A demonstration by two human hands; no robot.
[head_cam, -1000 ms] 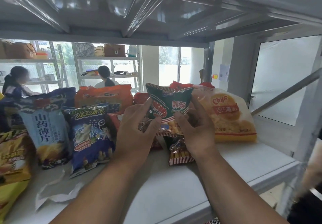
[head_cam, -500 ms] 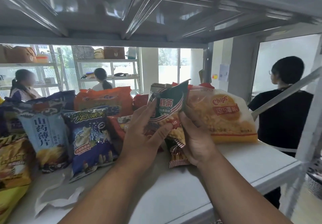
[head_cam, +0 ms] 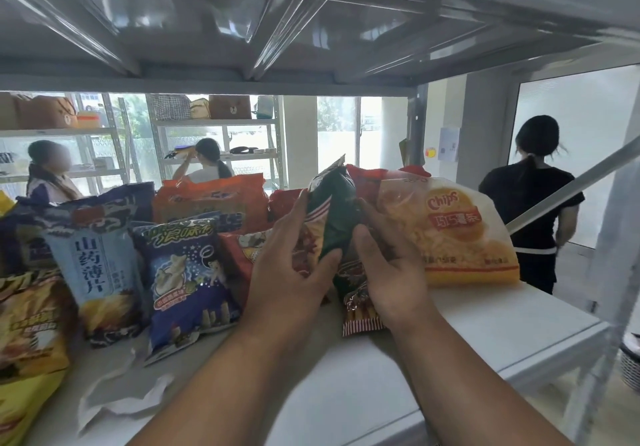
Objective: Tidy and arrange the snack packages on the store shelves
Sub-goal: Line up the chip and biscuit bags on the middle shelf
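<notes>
White shelf under both hands, yellow chips bag just right of the right hand, dark green snack packet upright, gripped between it and the left hand, fingers curled round it

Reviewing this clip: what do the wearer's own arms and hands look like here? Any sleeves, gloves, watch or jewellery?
Both forearms are bare from the bottom edge of the picture up to the wrists; no sleeve shows. The left hand and right hand wear no gloves. No watch, bracelet or ring can be seen on either wrist or on the fingers that show. No markings or tape are visible.
</notes>
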